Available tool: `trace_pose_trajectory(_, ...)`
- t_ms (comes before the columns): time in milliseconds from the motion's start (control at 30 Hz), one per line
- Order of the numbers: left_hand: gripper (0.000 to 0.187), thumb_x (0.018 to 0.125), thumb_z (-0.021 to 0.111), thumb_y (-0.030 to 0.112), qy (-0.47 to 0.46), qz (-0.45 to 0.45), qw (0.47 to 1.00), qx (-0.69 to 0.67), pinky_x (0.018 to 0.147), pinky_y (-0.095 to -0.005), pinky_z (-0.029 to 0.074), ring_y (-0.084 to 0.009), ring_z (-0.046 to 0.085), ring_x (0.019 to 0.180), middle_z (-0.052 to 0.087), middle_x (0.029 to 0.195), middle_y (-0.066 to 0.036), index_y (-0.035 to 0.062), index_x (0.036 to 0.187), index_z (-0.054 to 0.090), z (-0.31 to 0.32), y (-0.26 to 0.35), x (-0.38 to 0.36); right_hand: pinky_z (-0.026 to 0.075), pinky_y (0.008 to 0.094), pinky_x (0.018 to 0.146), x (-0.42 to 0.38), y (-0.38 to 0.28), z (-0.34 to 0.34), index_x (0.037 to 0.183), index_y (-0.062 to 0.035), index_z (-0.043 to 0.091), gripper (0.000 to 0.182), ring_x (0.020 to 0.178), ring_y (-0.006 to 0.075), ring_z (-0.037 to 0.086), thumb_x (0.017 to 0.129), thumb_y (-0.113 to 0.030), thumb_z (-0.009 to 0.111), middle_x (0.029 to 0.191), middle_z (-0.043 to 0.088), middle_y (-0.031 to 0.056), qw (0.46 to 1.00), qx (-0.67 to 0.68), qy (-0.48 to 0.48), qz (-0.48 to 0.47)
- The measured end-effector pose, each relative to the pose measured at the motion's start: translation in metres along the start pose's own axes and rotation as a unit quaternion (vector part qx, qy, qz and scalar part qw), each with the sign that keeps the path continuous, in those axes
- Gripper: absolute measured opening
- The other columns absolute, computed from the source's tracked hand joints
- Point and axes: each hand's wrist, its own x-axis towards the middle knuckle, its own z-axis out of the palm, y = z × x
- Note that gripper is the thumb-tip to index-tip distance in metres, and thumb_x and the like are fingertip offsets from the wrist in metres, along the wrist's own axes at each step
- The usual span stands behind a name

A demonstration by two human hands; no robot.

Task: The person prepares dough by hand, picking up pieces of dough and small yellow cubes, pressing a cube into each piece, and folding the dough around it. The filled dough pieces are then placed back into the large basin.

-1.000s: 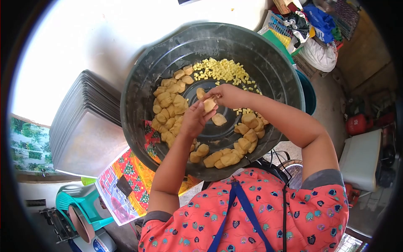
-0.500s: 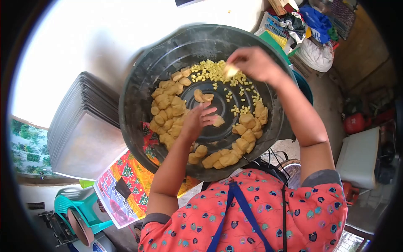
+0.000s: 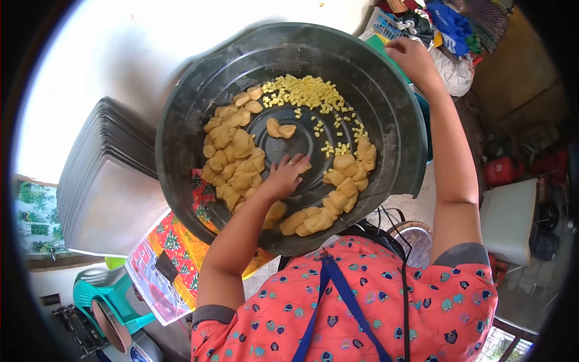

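Note:
A large dark round basin point(image 3: 386, 96) holds pieces of tan dough and small yellow cubes. My left hand point(image 3: 286, 178) lies inside it with fingers spread, partly over a small piece of dough point(image 3: 306, 166) that it seems to touch. Two small dough pieces point(image 3: 281, 128) sit together just above that hand. At the basin's upper right rim, my right hand point(image 3: 416, 63) has its fingers curled in beside a green object point(image 3: 377, 43); whatever they hold, if anything, is hidden. The yellow cubes point(image 3: 307, 93) form a heap at the far side, with some scattered to the right.
Dough lumps point(image 3: 232, 160) line the basin's left side, and more dough point(image 3: 344, 181) curves along the right. A tall stack of trays point(image 3: 114, 187) stands at left. Below it are a patterned cloth point(image 3: 175, 253) and a teal chair point(image 3: 114, 295). Bags point(image 3: 452, 30) crowd the upper right.
My right hand has moved up and right, from above the yellow cubes to the basin's rim. My left hand stays low in the basin, now flatter over the small dough piece.

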Motion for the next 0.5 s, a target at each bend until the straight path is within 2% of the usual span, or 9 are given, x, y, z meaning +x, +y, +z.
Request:
trace_pose_trajectory(67,0.065,0.079,0.064,0.016,-0.028,-0.029,0.999,0.017,0.095,-0.0532,0.032,-0.0377,0.035,0.124,0.039,0.137,-0.017,0.0178,0.138,0.036,-0.018,0.007,-0.004,0.05,0.0347,0.069,0.01,-0.027,0.03,0.092,-0.0043,0.067,0.024,0.076,0.0256,0.065,0.078,-0.023,0.061,0.083,0.067,0.0133,0.997,-0.011,-0.064,-0.047)
trace_pose_trajectory(100,0.062,0.078,0.065,0.016,-0.049,-0.042,0.998,0.017,0.094,-0.052,0.033,-0.0372,0.037,0.122,0.041,0.135,-0.017,0.017,0.135,0.04,-0.023,0.009,-0.004,0.05,0.0349,0.07,0.014,-0.04,0.048,0.092,-0.0049,0.067,0.023,0.077,0.0264,0.064,0.078,-0.023,0.062,0.085,0.067,0.0132,0.99,0.013,-0.141,-0.006)
trace_pose_trajectory(167,0.056,0.075,0.067,0.016,-0.091,-0.069,0.993,0.017,0.093,-0.0494,0.034,-0.0363,0.041,0.118,0.045,0.131,-0.017,0.0155,0.128,0.047,-0.031,0.009,-0.003,0.051,0.036,0.073,0.015,-0.056,0.086,0.092,-0.0056,0.067,0.023,0.082,0.0281,0.065,0.075,-0.02,0.064,0.09,0.067,0.0138,0.967,-0.035,-0.241,-0.076)
trace_pose_trajectory(267,0.045,0.073,0.071,0.019,0.002,-0.063,0.997,-0.044,0.089,-0.0468,0.041,-0.0301,0.053,0.105,0.057,0.114,-0.016,0.0087,0.114,0.055,-0.01,-0.011,0.002,0.051,0.039,0.072,0.007,-0.069,0.141,0.091,-0.0046,0.068,0.021,0.083,0.0309,0.065,0.071,-0.009,0.062,0.09,0.067,0.0153,0.917,-0.111,-0.378,-0.066)
trace_pose_trajectory(300,0.039,0.075,0.07,0.018,0.023,-0.085,0.978,-0.187,0.085,-0.0427,0.043,-0.0267,0.055,0.1,0.059,0.108,-0.015,0.0067,0.109,0.056,-0.011,-0.014,0.005,0.051,0.0391,0.069,0.002,-0.058,0.168,0.09,-0.0045,0.068,0.022,0.08,0.0317,0.065,0.07,-0.007,0.062,0.089,0.067,0.0155,0.899,-0.155,-0.401,-0.088)
trace_pose_trajectory(333,0.033,0.076,0.07,0.016,0.044,-0.104,0.938,-0.327,0.082,-0.0386,0.045,-0.0232,0.058,0.094,0.061,0.102,-0.013,0.0047,0.104,0.057,-0.014,-0.018,0.008,0.051,0.0403,0.067,-0.003,-0.061,0.178,0.09,-0.0042,0.068,0.024,0.08,0.0325,0.065,0.067,-0.007,0.064,0.089,0.066,0.0167,0.881,-0.175,-0.425,-0.111)
trace_pose_trajectory(367,0.027,0.077,0.069,0.014,0.065,-0.122,0.877,-0.459,0.078,-0.0345,0.047,-0.0198,0.06,0.088,0.063,0.096,-0.011,0.0027,0.1,0.058,-0.017,-0.022,0.01,0.053,0.0383,0.066,-0.005,-0.061,0.185,0.091,-0.0025,0.067,0.021,0.078,0.0301,0.065,0.073,-0.015,0.067,0.087,0.067,0.0152,0.849,-0.15,-0.49,-0.13)
trace_pose_trajectory(467,0.019,0.084,0.064,0.01,0.161,-0.119,0.716,-0.669,0.067,-0.0219,0.046,-0.0087,0.059,0.076,0.061,0.089,-0.001,0.0009,0.099,0.056,-0.05,-0.011,0.008,0.054,0.0347,0.067,-0.021,-0.07,0.198,0.096,0.0003,0.064,0.036,0.076,0.0244,0.065,0.079,-0.031,0.07,0.085,0.066,0.013,0.799,0.187,-0.568,0.058)
trace_pose_trajectory(500,0.019,0.085,0.063,0.01,0.19,-0.114,0.675,-0.704,0.071,-0.0245,0.05,-0.0107,0.061,0.084,0.062,0.091,-0.004,0.0014,0.101,0.055,-0.044,-0.017,0.011,0.054,0.0333,0.068,-0.024,-0.076,0.198,0.098,0.001,0.063,0.041,0.076,0.0228,0.065,0.079,-0.034,0.07,0.085,0.065,0.0123,0.774,0.237,-0.58,0.094)
